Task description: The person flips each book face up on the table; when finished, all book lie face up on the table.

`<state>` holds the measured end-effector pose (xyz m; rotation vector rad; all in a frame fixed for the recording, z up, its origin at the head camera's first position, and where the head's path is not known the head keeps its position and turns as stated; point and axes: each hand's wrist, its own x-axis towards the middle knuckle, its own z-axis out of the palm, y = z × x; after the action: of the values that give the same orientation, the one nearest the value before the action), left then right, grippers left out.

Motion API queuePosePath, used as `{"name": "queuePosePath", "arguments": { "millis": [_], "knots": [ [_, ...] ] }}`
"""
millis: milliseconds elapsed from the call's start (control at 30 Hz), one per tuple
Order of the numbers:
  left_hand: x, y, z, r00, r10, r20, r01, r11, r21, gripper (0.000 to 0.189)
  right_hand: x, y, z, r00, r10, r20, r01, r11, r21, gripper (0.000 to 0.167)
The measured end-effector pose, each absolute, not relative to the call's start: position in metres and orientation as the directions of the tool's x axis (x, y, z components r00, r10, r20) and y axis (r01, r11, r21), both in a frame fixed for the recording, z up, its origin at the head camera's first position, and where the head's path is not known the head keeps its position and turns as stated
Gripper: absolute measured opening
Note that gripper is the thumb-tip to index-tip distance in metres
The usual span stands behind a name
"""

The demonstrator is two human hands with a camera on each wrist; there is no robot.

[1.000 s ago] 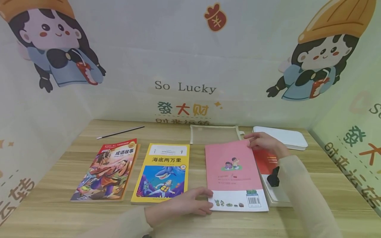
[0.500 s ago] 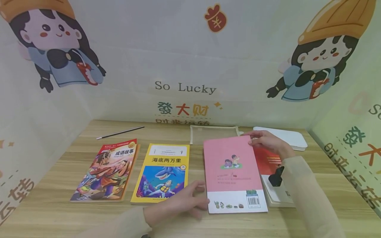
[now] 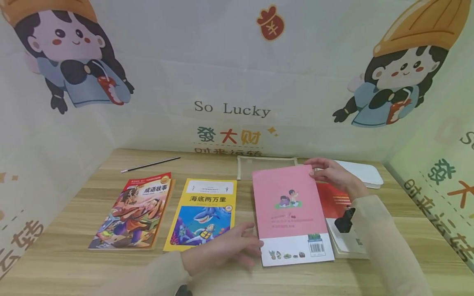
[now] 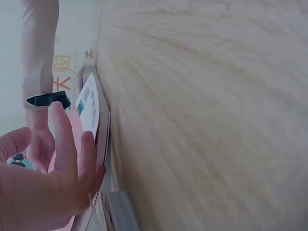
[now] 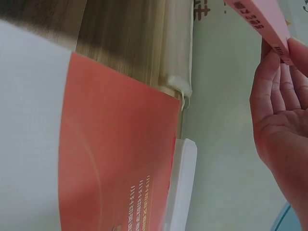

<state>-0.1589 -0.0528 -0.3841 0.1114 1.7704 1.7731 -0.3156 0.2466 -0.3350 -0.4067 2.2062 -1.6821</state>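
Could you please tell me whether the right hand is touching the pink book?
Touching: the right wrist view shows the right hand pinching the pink book at its corner.

Across the head view's middle, the backdrop (image 3: 166, 82) is reading "So Lucky" over "發大财", with "时来运转" half cut off below; near 12 o'clock, a printed pouch (image 3: 271, 23) is bearing a ¥ sign. At 8 o'clock, a red-topped book (image 3: 129, 213) is showing "成语故事"; at 7, a yellow book (image 3: 203, 198) is showing "海底两万里". Toward 5, a pink book (image 3: 290, 216) is carrying a barcode (image 3: 317, 249), its digits appearing too small to read.
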Motion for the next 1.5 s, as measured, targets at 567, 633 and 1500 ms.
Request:
{"name": "queuePosePath", "arguments": {
  "millis": [567, 633, 1500],
  "knots": [
    [-0.157, -0.049, -0.391, -0.804, 0.492, -0.335, -0.308, 0.137, 0.942, 0.051, -0.313, 0.252, -0.332, -0.944, -0.326, -0.046, -0.034, 0.234, -0.972, 0.046],
    [-0.156, -0.047, -0.392, -0.818, 0.478, -0.320, -0.303, 0.114, 0.946, 0.051, -0.312, 0.252, -0.331, -0.948, -0.315, -0.044, -0.027, 0.215, -0.976, 0.046],
    [-0.155, -0.029, -0.399, -0.881, 0.404, -0.248, -0.261, 0.024, 0.965, 0.054, -0.314, 0.252, -0.336, -0.959, -0.278, -0.045, -0.012, 0.200, -0.980, 0.044]
  ]
}}
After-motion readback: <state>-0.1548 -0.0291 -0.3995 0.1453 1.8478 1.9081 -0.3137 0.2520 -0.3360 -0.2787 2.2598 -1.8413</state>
